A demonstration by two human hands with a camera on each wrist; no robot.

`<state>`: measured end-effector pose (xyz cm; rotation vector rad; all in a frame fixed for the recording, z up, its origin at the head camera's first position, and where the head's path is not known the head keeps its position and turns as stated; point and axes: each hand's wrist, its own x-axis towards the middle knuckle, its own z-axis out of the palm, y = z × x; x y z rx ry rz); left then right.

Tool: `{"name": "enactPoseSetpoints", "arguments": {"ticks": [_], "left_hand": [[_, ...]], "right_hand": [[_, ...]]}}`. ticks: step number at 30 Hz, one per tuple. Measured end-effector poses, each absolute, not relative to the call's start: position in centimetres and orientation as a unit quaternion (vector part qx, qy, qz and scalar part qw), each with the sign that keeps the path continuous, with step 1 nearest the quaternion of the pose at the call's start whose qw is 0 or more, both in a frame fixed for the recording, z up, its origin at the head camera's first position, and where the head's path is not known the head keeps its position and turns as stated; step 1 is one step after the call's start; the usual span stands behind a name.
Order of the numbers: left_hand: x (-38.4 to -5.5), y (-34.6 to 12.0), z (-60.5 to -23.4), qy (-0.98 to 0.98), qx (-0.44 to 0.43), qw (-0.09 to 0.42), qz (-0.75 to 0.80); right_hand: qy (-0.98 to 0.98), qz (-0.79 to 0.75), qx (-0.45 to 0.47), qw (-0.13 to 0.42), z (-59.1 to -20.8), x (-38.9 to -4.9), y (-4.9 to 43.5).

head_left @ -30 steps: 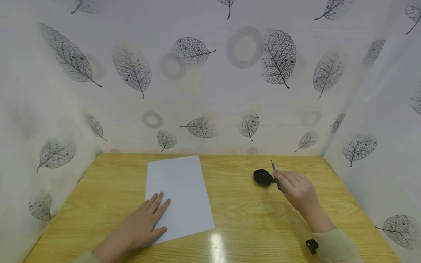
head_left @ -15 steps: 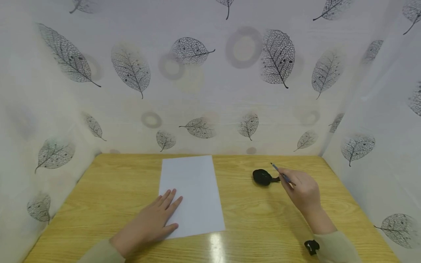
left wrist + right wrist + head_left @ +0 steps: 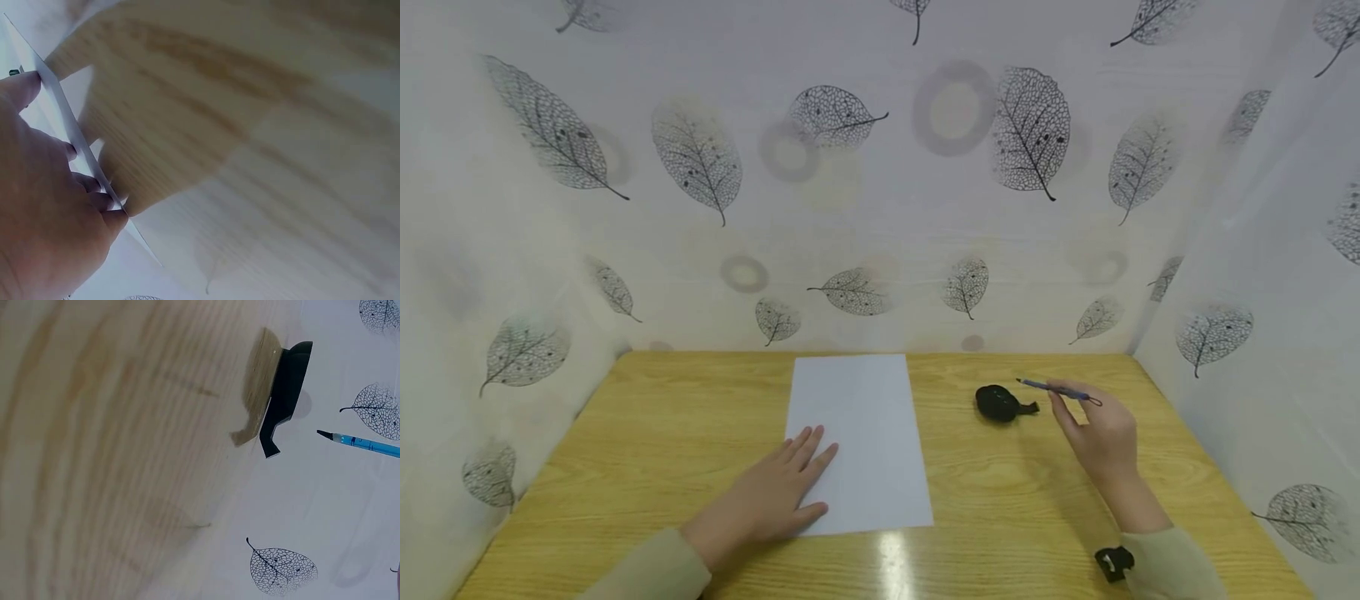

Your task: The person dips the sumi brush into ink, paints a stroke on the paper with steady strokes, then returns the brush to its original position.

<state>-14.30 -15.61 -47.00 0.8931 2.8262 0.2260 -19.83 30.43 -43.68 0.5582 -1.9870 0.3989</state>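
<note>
A white sheet of paper lies on the wooden table in front of me. My left hand rests on its lower left part, fingers spread. In the left wrist view that hand's fingers overlap the edge of the paper. My right hand pinches a slim blue brush with a dark tip and a small loop at its rear end. The tip points left, above the table. Close by sits a black spoon with a short handle, seen from the side in the right wrist view.
The wooden table meets a pale curtain with leaf prints at the back and both sides. A small black object sits by the right sleeve.
The left hand has slid the paper to the right across the table. The brush has turned from nearly upright to nearly level in the right hand, baring the spoon's handle.
</note>
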Motion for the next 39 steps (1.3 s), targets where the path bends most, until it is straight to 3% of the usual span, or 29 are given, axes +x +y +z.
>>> {"name": "enactPoseSetpoints", "arguments": {"ticks": [20, 31, 39], "left_hand": [[-15.3, -12.7, -47.1, 0.938, 0.326, 0.092, 0.069], [-14.8, -12.3, -47.1, 0.939, 0.328, 0.092, 0.054], [-14.6, -12.1, -47.6, 0.938, 0.337, 0.078, 0.036]], "right_hand": [[-0.821, 0.352, 0.153, 0.423, -44.4, -20.2, 31.0], [-0.846, 0.409, 0.079, 0.332, -45.0, -20.7, 30.4], [-0.856, 0.417, 0.047, 0.303, -45.2, -20.7, 30.5]]}}
